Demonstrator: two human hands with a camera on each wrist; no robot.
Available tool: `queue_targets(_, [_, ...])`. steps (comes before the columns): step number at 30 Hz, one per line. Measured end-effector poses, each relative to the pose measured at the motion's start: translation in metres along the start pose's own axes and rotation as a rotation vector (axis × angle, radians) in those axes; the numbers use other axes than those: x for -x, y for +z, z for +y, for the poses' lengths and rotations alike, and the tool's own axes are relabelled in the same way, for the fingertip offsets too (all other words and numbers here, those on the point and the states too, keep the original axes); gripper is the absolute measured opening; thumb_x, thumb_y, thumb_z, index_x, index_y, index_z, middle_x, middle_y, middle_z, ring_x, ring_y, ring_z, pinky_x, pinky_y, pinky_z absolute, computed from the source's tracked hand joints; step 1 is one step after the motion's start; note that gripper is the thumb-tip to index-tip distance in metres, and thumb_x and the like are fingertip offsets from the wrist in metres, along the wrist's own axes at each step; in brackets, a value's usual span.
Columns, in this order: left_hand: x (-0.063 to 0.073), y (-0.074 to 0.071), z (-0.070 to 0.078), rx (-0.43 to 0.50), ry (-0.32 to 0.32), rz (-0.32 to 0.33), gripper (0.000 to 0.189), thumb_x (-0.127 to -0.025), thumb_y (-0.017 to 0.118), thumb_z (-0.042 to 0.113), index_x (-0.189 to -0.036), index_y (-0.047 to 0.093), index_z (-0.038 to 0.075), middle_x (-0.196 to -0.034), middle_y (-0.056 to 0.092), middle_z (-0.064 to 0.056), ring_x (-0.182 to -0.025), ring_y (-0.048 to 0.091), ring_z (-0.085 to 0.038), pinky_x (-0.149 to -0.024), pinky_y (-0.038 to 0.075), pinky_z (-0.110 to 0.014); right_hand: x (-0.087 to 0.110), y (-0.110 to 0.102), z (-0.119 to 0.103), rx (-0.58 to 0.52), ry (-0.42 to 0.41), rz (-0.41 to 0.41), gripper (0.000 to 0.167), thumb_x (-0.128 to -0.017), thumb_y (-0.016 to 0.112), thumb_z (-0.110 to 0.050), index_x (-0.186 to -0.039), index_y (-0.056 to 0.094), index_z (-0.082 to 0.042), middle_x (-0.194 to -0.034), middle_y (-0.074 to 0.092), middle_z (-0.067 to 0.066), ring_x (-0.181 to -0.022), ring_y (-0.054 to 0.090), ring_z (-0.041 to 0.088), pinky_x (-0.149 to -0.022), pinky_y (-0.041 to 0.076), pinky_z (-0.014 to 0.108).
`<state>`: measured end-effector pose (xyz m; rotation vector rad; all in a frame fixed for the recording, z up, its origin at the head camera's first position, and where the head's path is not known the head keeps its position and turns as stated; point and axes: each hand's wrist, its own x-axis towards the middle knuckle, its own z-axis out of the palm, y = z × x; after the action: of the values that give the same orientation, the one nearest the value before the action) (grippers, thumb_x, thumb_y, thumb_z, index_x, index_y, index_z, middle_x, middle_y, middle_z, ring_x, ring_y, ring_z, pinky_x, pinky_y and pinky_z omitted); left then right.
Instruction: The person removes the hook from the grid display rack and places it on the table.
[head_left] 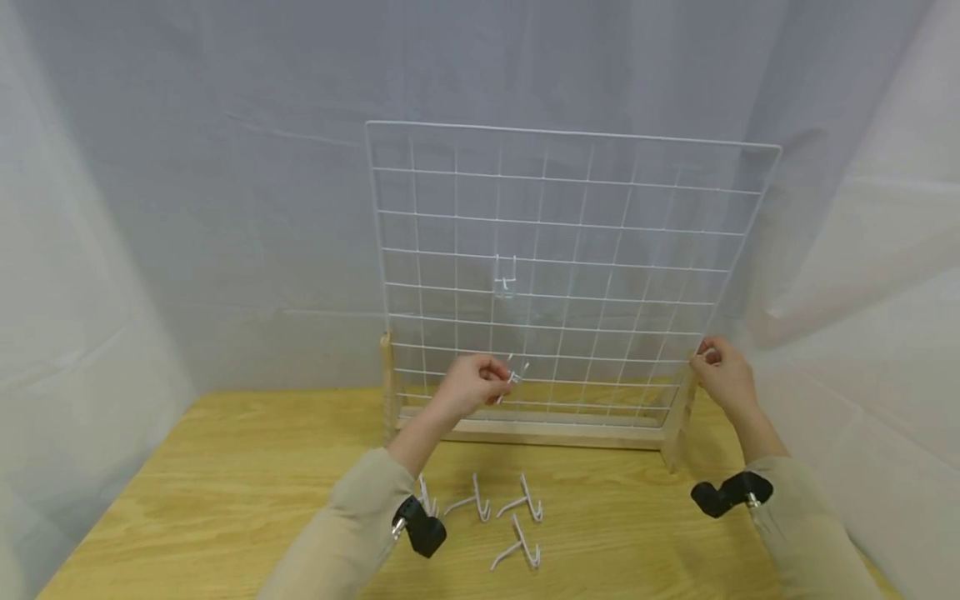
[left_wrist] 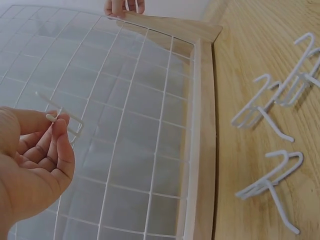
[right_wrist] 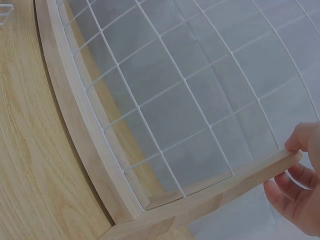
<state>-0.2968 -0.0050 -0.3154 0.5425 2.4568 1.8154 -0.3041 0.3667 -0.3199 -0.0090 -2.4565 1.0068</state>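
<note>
A white wire grid panel [head_left: 570,225] stands upright in a wooden stand [head_left: 555,432] on the table. My left hand [head_left: 471,385] pinches a white wire hook [head_left: 515,377] between thumb and fingertips, just in front of the grid's lower part. In the left wrist view the held hook [left_wrist: 75,125] has its prongs pointing toward the mesh; whether it touches the wires I cannot tell. My right hand [head_left: 726,375] grips the top of the stand's right post [right_wrist: 280,162], beside the panel's edge. Another white hook [head_left: 505,279] hangs on the grid above my left hand.
Several white wire hooks [head_left: 517,546] lie on the wooden table [head_left: 262,467] in front of the stand; my left sleeve partly covers one. Pale sheeting [head_left: 225,208] hangs behind the grid and at both sides. A black wrist camera [head_left: 731,493] sits on each forearm.
</note>
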Motion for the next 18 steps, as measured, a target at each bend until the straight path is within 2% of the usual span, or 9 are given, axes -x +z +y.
queue_targets(5, [0.004,0.0,-0.007,-0.038,-0.001,-0.009,0.013,-0.079,0.065,-0.003,-0.091,0.06,-0.005,-0.073,0.061,-0.01,-0.06,0.053,-0.013,-0.058,0.048,-0.024,0.0,0.0,0.001,-0.002,0.005,-0.001,0.015,-0.088,0.047,-0.009,-0.098,0.048,0.002,-0.089,0.047,0.016,-0.064,0.048,0.013,-0.049,0.044,0.023])
queue_targets(13, [0.013,-0.003,-0.02,-0.059,-0.018,-0.038,0.012,-0.081,0.065,-0.002,-0.092,0.06,-0.003,-0.073,0.06,-0.007,-0.064,0.055,-0.019,-0.057,0.045,-0.024,0.001,-0.002,0.001,0.013,0.003,0.008,0.016,-0.088,0.047,-0.01,-0.098,0.049,0.002,-0.091,0.048,0.018,-0.067,0.049,0.014,-0.05,0.044,0.023])
queue_targets(18, [0.019,-0.006,-0.027,-0.055,-0.019,-0.049,0.014,-0.081,0.064,-0.001,-0.094,0.06,-0.004,-0.072,0.059,-0.006,-0.062,0.054,-0.016,-0.058,0.046,-0.026,0.001,-0.003,0.002,0.011,0.005,-0.003,0.017,-0.089,0.046,-0.011,-0.099,0.048,0.003,-0.092,0.048,0.018,-0.065,0.05,0.013,-0.051,0.044,0.023])
